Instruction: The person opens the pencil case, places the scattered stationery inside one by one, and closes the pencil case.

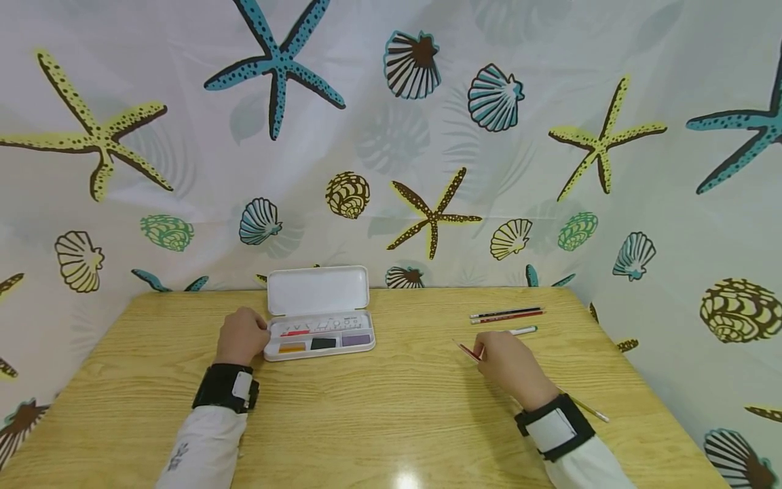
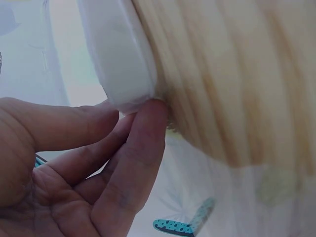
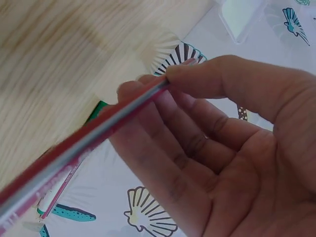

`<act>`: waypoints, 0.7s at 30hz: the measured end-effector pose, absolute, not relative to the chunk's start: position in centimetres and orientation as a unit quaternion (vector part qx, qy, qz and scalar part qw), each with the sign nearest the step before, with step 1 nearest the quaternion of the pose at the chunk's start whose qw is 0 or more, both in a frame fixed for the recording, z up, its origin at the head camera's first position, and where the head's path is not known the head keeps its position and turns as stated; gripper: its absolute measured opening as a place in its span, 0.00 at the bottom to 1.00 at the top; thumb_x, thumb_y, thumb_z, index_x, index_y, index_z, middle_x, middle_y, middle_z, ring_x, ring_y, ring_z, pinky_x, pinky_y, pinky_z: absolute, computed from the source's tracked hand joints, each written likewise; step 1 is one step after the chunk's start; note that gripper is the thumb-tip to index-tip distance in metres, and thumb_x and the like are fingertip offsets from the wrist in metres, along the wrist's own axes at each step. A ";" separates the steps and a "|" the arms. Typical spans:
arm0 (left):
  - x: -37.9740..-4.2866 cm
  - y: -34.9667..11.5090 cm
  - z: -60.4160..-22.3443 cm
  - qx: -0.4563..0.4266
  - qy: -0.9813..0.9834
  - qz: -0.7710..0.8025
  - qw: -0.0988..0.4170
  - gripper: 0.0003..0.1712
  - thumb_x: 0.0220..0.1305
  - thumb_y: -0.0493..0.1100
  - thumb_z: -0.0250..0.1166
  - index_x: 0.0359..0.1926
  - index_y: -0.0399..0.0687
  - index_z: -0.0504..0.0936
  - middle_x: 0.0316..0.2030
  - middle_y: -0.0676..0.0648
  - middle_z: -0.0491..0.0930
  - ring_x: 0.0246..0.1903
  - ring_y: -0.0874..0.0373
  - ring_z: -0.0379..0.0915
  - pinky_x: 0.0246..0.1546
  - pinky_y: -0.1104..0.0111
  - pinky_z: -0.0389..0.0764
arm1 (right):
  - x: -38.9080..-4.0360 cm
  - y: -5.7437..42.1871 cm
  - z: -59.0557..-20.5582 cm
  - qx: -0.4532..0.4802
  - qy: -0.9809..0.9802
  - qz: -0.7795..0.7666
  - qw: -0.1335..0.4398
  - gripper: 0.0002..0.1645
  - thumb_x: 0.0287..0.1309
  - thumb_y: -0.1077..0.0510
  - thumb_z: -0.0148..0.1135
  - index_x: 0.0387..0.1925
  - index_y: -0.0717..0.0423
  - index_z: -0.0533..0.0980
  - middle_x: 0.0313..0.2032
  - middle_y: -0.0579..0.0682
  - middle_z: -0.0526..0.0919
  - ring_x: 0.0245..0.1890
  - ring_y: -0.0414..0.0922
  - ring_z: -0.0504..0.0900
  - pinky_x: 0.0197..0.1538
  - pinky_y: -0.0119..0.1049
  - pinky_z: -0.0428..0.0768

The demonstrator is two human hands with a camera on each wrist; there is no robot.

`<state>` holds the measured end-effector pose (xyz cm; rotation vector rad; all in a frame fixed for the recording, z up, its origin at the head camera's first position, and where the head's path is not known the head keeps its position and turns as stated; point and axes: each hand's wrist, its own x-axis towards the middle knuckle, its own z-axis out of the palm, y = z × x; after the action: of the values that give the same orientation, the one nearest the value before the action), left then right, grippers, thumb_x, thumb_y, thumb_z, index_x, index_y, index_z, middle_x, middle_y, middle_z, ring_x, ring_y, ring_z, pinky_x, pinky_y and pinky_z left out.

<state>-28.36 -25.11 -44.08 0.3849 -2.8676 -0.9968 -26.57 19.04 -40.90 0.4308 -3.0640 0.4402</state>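
A white pencil case [image 1: 320, 352] lies with its lid [image 1: 318, 291] raised. Its compartments contain a clear ruler [image 1: 330, 325], something red, and orange, black and purple blocks. At the case's left end, my left hand [image 1: 241, 336] pinches the corner between thumb and fingers; the left wrist view shows the white corner [image 2: 129, 74] close up. My right hand [image 1: 510, 363] grips a red-and-silver striped pencil [image 3: 94, 136] between thumb and fingers, its tip pointing up and left in the head view. Behind this hand lies a green-and-white pen [image 1: 523, 331], partly hidden.
Two pencils, one black [image 1: 506, 313] and one red [image 1: 507, 317], lie side by side farther back on the wooden table [image 1: 366, 421]. A yellowish pencil [image 1: 585, 406] sticks out beside my right wrist. Behind the table hangs a cloth [image 1: 366, 136] printed with starfish and shells.
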 end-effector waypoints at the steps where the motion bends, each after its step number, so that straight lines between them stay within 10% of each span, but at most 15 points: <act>1: -28.4 -25.1 -44.1 0.126 -0.936 -0.325 0.041 0.07 0.60 0.32 0.64 0.35 0.27 0.84 0.28 0.37 0.82 0.27 0.46 0.77 0.24 0.64 0.75 | -26.6 18.9 -40.8 0.140 -0.980 0.139 0.009 0.09 0.51 0.72 0.69 0.34 0.59 0.82 0.23 0.47 0.77 0.23 0.43 0.73 0.27 0.38 0.73; 21: -28.7 -25.3 -44.4 0.125 -0.937 -0.323 0.036 0.08 0.61 0.33 0.65 0.35 0.28 0.84 0.29 0.36 0.81 0.28 0.45 0.76 0.25 0.63 0.75 | -27.8 15.0 -39.4 0.214 -0.967 0.107 0.094 0.13 0.56 0.72 0.69 0.36 0.52 0.85 0.30 0.46 0.84 0.30 0.43 0.80 0.30 0.38 0.77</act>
<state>-28.68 -25.34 -44.35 0.3856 -2.8801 -0.9915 -27.82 14.97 -39.42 0.6334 -2.8674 0.3176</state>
